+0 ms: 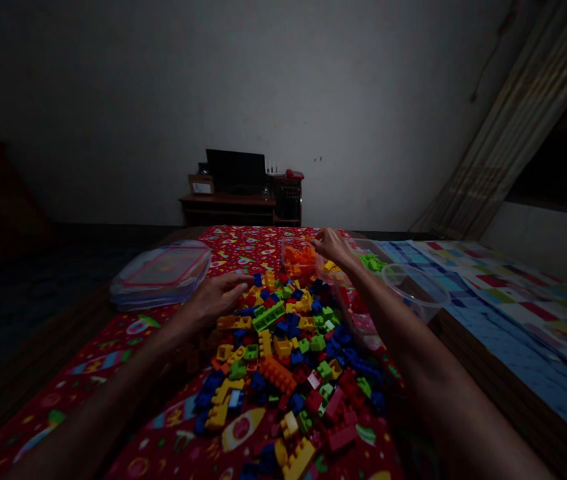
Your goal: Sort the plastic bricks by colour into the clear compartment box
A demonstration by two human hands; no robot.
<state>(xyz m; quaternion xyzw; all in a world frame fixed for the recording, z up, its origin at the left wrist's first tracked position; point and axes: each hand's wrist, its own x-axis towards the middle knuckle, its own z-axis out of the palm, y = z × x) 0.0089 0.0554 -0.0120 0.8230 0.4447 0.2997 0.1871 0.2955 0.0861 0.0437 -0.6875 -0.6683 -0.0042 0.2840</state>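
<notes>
A loose pile of colourful toy building bricks (283,347) covers the middle of the red patterned cloth. At the pile's far left edge is my left hand (216,298), its fingers stretched toward blue and yellow bricks, with nothing visible in it. My right hand (332,245) reaches over the clear containers at the back, its fingers closed in a pinch. A small orange brick (309,239) shows at the fingertips. Just below it, a clear container holds orange bricks (299,261). Green bricks (372,262) lie in another container behind my right forearm, and a few yellow bricks (332,266) show beside it.
Stacked clear lids (163,273) lie at the left edge of the red cloth (243,241). A round clear tub (416,290) stands right of my right forearm. Farther back, a small desk (228,200) carries a dark monitor (236,171). Patterned bedding (513,280) spreads at right.
</notes>
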